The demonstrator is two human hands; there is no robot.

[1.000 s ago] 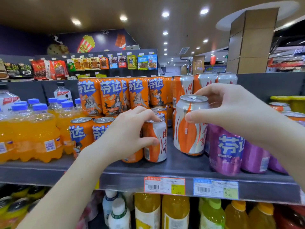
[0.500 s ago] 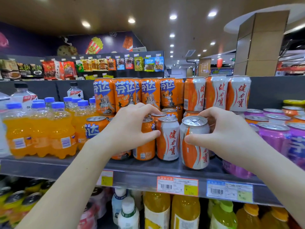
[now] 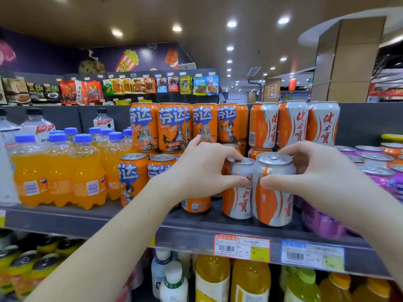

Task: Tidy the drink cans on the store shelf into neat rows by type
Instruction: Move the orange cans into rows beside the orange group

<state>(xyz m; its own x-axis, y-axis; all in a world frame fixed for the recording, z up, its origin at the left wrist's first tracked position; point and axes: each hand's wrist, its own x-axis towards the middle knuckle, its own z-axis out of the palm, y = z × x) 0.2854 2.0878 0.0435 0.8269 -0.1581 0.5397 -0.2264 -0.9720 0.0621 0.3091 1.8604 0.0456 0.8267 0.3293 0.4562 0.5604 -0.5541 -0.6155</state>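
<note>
Left can and right can, both orange and white, stand upright and touching at the front of the shelf, the right can at 3 o'clock of the other and slightly nearer the lip. Only a narrow strip of bare shelf lies at their 6 o'clock before the edge, where two price tags hang. The left hand grips the left can from 9 o'clock, thumb pressed on its front and fingers curled over its rim. The right hand grips the right can from 3 o'clock, thumb on the front face, fingers wrapped round the back. The two thumb tips nearly meet where the cans join. At 3 o'clock purple cans stand close beside the right can, under the right wrist. At 9 o'clock a short orange can stands near the left can, partly hidden by the left hand, with blue-label cans and orange bottles beyond. At 12 o'clock more cans fill the shelf, with stacked cans above them.
</note>
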